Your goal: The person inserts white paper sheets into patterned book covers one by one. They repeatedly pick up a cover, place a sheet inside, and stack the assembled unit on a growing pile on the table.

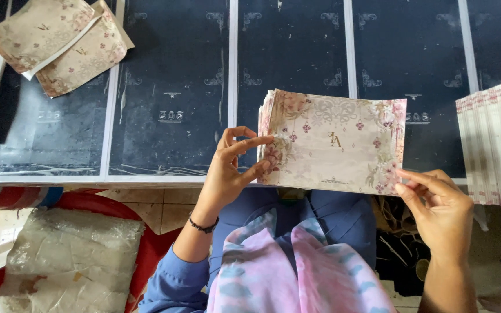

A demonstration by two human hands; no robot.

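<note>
While the dark blue printed sheets with white borders point(169, 87) are covering most of the table point(42, 181), the person is sitting at its near edge and working just above that edge. At the right, a fanned row of pale pink-striped paper cards point(494, 145) is lying on the table, well apart from a pair of loose floral beige envelopes point(59, 43) resting at the far left corner. Between them the dark sheets are lying bare, leaving broad room for moving. Below the table edge at the left, a crumpled clear plastic-wrapped bundle point(68, 261) is sitting on a red plastic seat point(146, 249). The person is holding up a stack of cream floral cards with a gold monogram point(334, 142), face toward the camera, probably so the edges can be squared. The left hand point(233, 171) is pinching the stack's left edge, fingers curled narrowly around it. The right hand point(436, 203) is gripping the lower right corner between thumb and fingertips. A black beaded bracelet point(204, 226) is circling the left wrist.
</note>
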